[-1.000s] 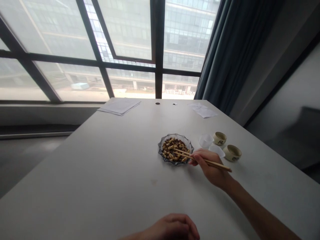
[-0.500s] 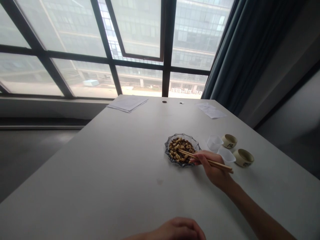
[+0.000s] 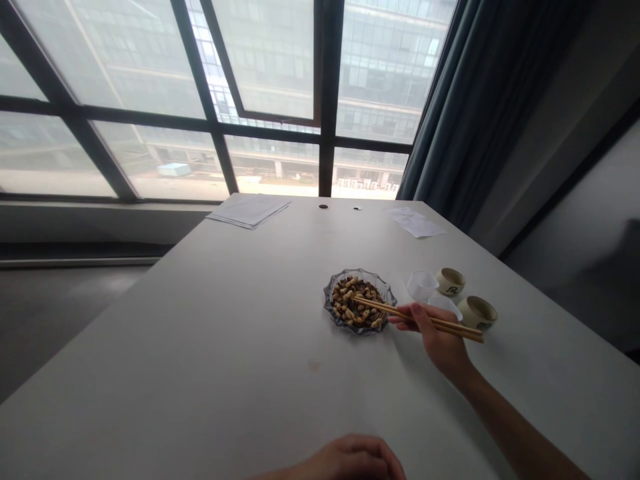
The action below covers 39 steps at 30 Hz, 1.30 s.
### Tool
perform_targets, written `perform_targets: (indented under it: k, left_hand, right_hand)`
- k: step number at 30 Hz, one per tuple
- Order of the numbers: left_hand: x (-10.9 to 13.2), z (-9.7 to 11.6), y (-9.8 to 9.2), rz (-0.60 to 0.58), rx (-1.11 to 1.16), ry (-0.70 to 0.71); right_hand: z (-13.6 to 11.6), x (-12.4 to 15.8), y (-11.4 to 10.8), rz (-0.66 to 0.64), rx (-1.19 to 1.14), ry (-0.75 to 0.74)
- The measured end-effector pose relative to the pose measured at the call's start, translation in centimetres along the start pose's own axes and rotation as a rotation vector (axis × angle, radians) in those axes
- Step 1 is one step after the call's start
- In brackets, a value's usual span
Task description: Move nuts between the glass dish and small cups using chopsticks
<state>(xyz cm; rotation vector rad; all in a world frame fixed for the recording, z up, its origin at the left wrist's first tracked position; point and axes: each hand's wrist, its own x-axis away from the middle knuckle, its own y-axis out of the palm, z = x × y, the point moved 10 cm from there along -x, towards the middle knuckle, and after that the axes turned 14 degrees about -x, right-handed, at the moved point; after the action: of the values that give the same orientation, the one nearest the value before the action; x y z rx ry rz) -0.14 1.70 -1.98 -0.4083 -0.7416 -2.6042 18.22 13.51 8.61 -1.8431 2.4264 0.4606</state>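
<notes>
Chopsticks (image 3: pixel 420 317), a wooden pair, were found gripped in the right hand (image 3: pixel 437 337), with the thumb and fingers closed around them. Their long axis ran nearly level across the view, sloping gently down to the right. The tips pointed left, ending above the peanuts (image 3: pixel 353 301) heaped in a scalloped glass dish (image 3: pixel 358 272), about over the middle of the pile. The butt ends projected to the right past the hand, just short of a ceramic cup (image 3: pixel 477 312). Whether the tips had hold of a peanut could not be determined.

Compared with the frame half a second earlier, the right hand sat farther from the dish — the fingertips, then over the dish's right side, had drawn back to just beside its rim. More of the chopsticks showed between fingers and tips.

The left hand (image 3: pixel 353 460) lay curled shut at the bottom edge of the view, partly cut off, well apart from the dish, with nothing visible in it. A second ceramic cup (image 3: pixel 450 281) and two translucent plastic cups (image 3: pixel 421 285) stood just beyond the right hand on the white table (image 3: pixel 165 360). Loose papers (image 3: pixel 249 210) lay at the far end — beneath a large window (image 3: pixel 320 80).
</notes>
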Motion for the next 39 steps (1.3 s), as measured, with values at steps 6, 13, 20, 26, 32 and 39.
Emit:
perform_targets:
  k: [6, 13, 20, 26, 32, 39]
  left_hand:
    - [0.0, 0.0, -0.1, -0.003, -0.032, 0.009]
    - [0.2, 0.6, 0.0, -0.023, -0.047, 0.037]
    - [0.3, 0.6, 0.1, -0.018, -0.032, 0.040]
    - [0.3, 0.6, -0.1, -0.009, -0.044, 0.042]
    - [0.3, 0.7, 0.0, -0.019, -0.059, 0.044]
    - [0.2, 0.4, -0.2, -0.018, -0.055, 0.042]
  right_hand:
    - [-0.3, 0.7, 1.9, -0.153, 0.082, -0.026]
    - [1.0, 0.6, 2.7, -0.148, 0.077, 0.014]
    - [2.2, 0.8, 1.3, -0.011, 0.001, 0.049]
    - [3.0, 0.5, 1.0, 0.035, -0.059, 0.064]
    - [3.2, 0.5, 1.3, 0.061, -0.095, 0.073]
    - [3.9, 0.5, 0.4, 0.129, -0.221, 0.094]
